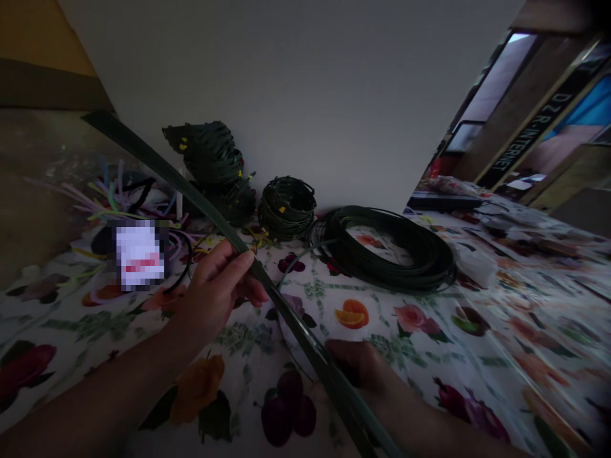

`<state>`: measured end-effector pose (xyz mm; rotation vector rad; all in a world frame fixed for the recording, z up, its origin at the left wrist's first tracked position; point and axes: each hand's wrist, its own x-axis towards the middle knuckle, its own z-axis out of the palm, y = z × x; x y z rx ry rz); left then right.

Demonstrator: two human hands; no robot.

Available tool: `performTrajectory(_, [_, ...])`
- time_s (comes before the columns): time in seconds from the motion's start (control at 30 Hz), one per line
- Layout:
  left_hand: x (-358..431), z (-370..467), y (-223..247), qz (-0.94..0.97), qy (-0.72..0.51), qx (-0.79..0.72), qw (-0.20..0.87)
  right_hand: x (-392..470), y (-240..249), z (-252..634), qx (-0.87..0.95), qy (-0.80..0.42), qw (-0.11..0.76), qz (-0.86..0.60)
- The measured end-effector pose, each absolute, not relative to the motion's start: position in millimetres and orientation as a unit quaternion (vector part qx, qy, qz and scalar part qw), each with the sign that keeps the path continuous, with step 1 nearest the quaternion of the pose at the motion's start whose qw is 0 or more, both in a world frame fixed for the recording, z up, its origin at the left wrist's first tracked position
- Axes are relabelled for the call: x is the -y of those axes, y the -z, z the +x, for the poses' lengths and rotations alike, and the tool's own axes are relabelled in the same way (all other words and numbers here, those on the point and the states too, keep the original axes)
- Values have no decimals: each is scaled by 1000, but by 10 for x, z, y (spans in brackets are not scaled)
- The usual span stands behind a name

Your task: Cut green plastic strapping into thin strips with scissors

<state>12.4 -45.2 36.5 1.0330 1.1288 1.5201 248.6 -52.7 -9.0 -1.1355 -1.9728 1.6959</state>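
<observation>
A long, flat dark green strip [200, 203] runs slantwise from the upper left down to the bottom edge. My left hand [222, 277] pinches its middle between thumb and fingers. Lower down, my right hand [365, 369] is closed around the strip's near part, which splits into several narrower lengths there; its fingertips are dark and partly hidden. Behind the hands lies a coil of similar dark green strip [429, 254]. Left of the coil sits a small round woven basket [286, 207]. Farther left, another dark green woven piece [210, 152] with yellow bits rests on a similar one.
A floral and fruit-patterned cloth [267, 337] covers the table. Pastel fuzzy stems [102, 197] lie in a bunch at left, near a blurred white packet [140, 254]. A pale upright panel [305, 95] stands behind. Clear plastic bags [477, 264] and a dark flat object [443, 202] are at right.
</observation>
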Motion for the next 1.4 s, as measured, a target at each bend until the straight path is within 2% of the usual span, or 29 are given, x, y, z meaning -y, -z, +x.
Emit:
performTrajectory(0.3, [352,-89,-423,454,-689,-440,354,503,137,2523,737,-512,114,-426])
performTrajectory(0.47, [372,-22,-363,440,-658,-457,405,510,142,2532,742,-501,110,-432])
performTrajectory(0.8, [381,-16,-362,442,-658,-445,416,558,41,2463,674,-593,140,-417])
performTrajectory(1.4, [432,79,-371,429,-629,-474,441,548,16,2468,694,-576,119,-414])
